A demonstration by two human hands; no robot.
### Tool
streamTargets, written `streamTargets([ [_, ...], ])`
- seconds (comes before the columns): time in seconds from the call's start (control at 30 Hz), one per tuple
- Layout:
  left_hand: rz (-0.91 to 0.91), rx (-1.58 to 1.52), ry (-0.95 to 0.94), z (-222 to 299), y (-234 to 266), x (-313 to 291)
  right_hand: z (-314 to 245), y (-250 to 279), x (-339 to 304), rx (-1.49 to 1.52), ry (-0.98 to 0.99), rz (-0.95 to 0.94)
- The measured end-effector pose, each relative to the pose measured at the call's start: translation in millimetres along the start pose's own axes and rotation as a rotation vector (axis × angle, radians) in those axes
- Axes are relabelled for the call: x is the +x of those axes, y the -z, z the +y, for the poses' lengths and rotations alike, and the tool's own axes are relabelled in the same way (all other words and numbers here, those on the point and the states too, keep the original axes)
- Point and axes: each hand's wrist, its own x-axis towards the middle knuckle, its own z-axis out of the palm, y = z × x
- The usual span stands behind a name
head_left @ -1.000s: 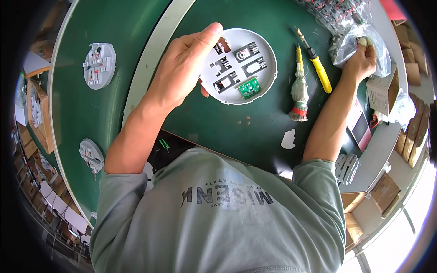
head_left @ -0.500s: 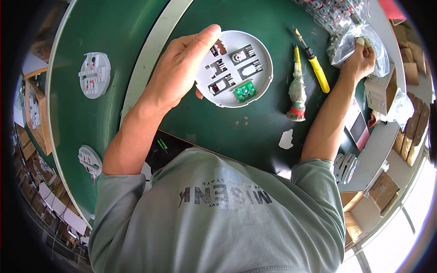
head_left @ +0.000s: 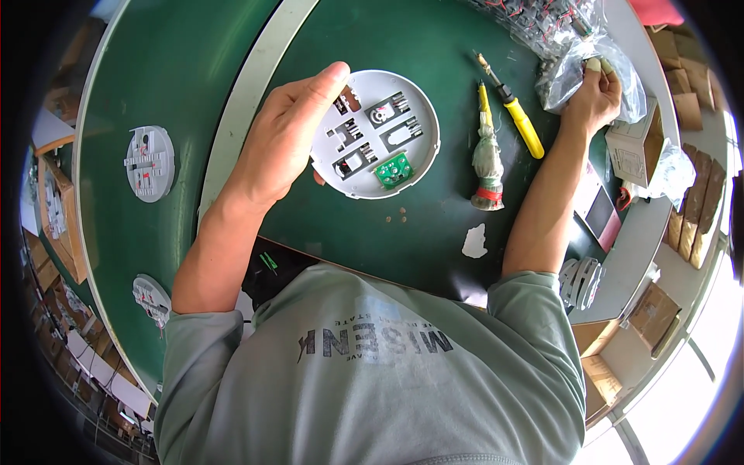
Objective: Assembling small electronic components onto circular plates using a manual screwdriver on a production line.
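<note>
behind the round housing (head_left: 370,84), most fingers of the left hand (head_left: 279,147) are hidden; beyond the fingers of the right hand (head_left: 590,105), the top edge cuts the pile of wired parts (head_left: 542,23).

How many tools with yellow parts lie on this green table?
2: a yellow-handled tool and, just left of it, a wrapped yellow-tipped tool. The plastic bag might hide more.

Grey-green shirt (head_left: 376,391), short sleeves (head_left: 203,341) (dark lettering (head_left: 374,340)).

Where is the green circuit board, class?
In the head view, the green board sits lower right inside the round pale cover held by the left hand.
</note>
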Motion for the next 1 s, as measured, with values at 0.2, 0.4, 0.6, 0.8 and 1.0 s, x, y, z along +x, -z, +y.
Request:
streamTargets([
  [0.2,-0.033,0.0,-0.01,-1,0,2,1,0,-1,-0.008,0.003,-0.01],
  [0.4,-0.059,-0.009,-0.008,-2,1,6,9,4,7,0.025,-0.026,-0.004],
  [0.6,-0.028,-0.028,0.018,-2,1,15,17,7,16,0.016,0.009,-0.011],
  [0.8,-0.043,-0.041,0.065,-5,8,13,17,7,7,0.023,-0.032,0.016],
  [1.0,-0.062,-0.076,0.078,-8,10,17,15,9,6,0.038,-0.04,0.036],
])
